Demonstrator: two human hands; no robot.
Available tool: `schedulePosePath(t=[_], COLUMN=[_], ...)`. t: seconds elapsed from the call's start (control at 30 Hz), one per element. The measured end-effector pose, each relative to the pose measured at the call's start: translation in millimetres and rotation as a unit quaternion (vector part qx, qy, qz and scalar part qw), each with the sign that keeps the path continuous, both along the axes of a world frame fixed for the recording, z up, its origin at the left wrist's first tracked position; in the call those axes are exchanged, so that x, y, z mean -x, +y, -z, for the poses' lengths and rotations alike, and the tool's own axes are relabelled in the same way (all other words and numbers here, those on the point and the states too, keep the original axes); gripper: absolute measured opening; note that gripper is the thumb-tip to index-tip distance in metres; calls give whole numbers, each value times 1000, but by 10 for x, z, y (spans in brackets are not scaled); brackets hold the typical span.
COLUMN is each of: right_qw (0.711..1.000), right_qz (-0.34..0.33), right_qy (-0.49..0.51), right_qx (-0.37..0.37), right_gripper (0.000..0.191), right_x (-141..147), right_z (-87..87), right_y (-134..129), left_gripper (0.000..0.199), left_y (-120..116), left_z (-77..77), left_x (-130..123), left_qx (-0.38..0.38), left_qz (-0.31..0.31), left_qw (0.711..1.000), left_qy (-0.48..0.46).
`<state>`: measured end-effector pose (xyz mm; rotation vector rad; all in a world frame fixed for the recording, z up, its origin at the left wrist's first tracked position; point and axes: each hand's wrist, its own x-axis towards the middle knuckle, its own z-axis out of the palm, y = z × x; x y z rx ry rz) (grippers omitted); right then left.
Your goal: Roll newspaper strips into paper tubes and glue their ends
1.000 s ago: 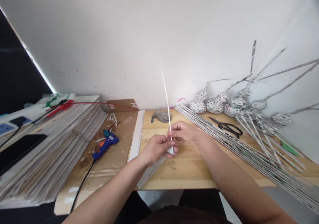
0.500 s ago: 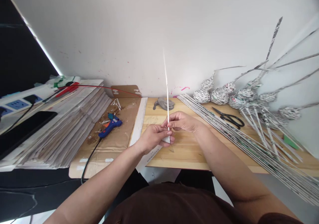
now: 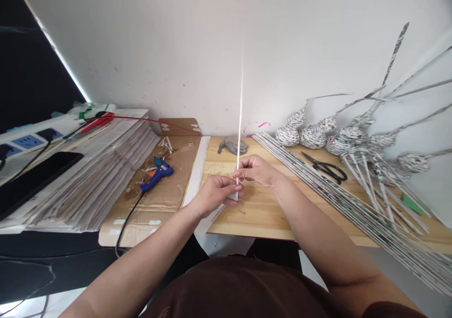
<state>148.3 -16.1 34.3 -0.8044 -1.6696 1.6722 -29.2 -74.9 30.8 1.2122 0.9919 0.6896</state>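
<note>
A thin white paper tube (image 3: pixel 240 115) stands nearly upright between my hands, its top end fading against the wall. My left hand (image 3: pixel 219 193) is closed round its lower end, where a small flat white piece shows under the thumb. Just above, my right hand (image 3: pixel 251 169) pinches the tube between thumb and fingers. Both hands are close together over the wooden table (image 3: pixel 268 214).
At the left are a blue glue gun (image 3: pixel 157 174) on cardboard (image 3: pixel 173 186), a paper stack (image 3: pixel 102 176) and a phone (image 3: pixel 42 181). Rightward lie long paper tubes (image 3: pixel 318 191), black scissors (image 3: pixel 326 168) and several woven paper shapes (image 3: pixel 312 137). A grey coil (image 3: pixel 233 145) sits behind my hands.
The tube has tilted from leaning slightly left to leaning slightly right at its top. My two hands have shifted a little, still holding it.
</note>
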Motion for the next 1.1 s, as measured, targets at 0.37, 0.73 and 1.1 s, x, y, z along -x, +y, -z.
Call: schedulePosePath(t=[0.37, 0.73, 1.1], right_qw=[999, 999, 904], right_qz=[28, -29, 309], right_qy=[5, 14, -206], right_qx=[-33, 19, -211], right_gripper=[30, 26, 40], right_x=[69, 60, 119], right_z=[20, 72, 323], right_y=[-19, -18, 464], left_gripper=[24, 28, 29], left_y=[-13, -27, -80], left_z=[-3, -9, -48], left_x=[17, 44, 197], left_qx=[-8, -5, -4], left_qz=[-23, 6, 36], left_qw=[1000, 1000, 999], left_qy=[5, 0, -7])
